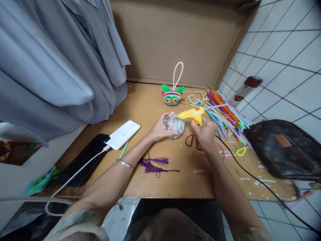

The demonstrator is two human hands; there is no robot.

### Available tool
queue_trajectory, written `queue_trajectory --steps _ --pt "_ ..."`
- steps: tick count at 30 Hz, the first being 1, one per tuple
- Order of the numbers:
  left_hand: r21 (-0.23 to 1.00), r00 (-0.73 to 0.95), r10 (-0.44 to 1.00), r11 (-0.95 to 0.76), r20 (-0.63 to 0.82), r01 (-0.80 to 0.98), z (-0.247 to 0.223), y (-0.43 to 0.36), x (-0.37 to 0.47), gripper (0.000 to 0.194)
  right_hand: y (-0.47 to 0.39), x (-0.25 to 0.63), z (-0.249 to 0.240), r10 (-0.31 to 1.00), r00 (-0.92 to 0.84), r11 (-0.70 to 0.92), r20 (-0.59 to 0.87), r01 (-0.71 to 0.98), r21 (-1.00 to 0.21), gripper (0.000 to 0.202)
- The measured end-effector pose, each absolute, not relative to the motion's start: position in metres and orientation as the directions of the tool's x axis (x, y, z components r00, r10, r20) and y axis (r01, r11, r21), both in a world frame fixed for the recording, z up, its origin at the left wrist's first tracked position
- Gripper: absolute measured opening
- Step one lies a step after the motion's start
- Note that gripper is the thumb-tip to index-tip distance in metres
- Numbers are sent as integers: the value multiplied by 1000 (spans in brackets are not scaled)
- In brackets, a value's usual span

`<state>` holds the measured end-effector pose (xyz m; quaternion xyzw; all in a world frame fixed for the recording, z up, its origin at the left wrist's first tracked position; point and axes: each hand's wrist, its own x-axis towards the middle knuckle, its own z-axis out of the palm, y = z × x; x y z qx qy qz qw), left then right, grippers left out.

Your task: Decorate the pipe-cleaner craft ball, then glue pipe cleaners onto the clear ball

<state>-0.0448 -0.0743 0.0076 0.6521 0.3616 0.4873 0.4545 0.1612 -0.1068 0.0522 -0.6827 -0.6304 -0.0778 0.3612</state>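
Note:
My left hand (160, 129) is wrapped round the left side of a clear, glittery ball (175, 126) near the middle of the table. My right hand (205, 131) grips the handle of a yellow glue gun (189, 114), and its metal tip meets the upper part of the ball. A pale glue stick (217, 106) sticks out of the gun's back. Red-handled scissors (190, 140) lie beside my right hand, partly hidden by it. Beyond the ball sits a colourful animal-head ornament (172, 97) with green ears and a white loop.
Many coloured pipe cleaners (225, 113) lie at the right, by a brown patterned bag (291, 150). Purple tassels (156, 165) lie near the front. A white power bank (124, 134) and a black phone (84, 162) are at the left. A black cord (240, 164) crosses the right side.

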Motion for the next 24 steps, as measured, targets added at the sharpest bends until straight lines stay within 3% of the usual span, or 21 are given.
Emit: queue_trajectory --steps 24 --pt "957 273 921 -290 276 11 7 -75 -44 94 -117 163 65 849 204 -48 488 949 -312 30"
